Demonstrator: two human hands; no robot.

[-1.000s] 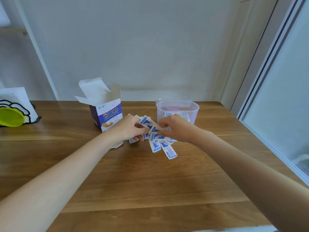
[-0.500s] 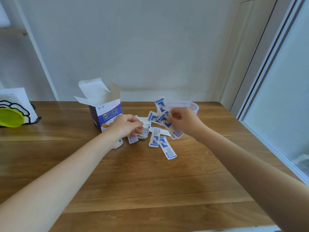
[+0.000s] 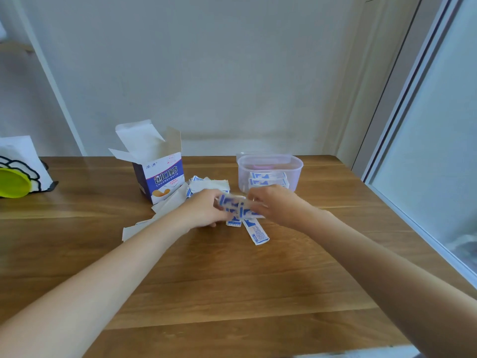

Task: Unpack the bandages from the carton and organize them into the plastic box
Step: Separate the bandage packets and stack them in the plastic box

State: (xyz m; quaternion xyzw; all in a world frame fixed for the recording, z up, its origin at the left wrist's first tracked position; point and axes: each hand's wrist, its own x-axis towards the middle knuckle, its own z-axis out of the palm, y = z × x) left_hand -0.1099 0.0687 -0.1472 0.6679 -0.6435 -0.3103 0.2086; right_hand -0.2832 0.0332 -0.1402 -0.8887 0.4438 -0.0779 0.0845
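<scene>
Pinching a small bundle of blue-and-white wrapped bandages (image 3: 238,206) between them, the left hand (image 3: 204,211) and right hand (image 3: 273,202) each keep a clenched grip just above the wooden counter (image 3: 232,280). Behind stand the open cardboard carton (image 3: 161,174) and the clear plastic box (image 3: 269,171), bandages already inside.

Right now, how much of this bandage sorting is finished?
Partly done. The carton stands open, and some bandages already lie in the plastic box. The left hand and right hand hold a small bundle between them. Loose bandages on the table remain, besides any hidden inside the carton.
</scene>
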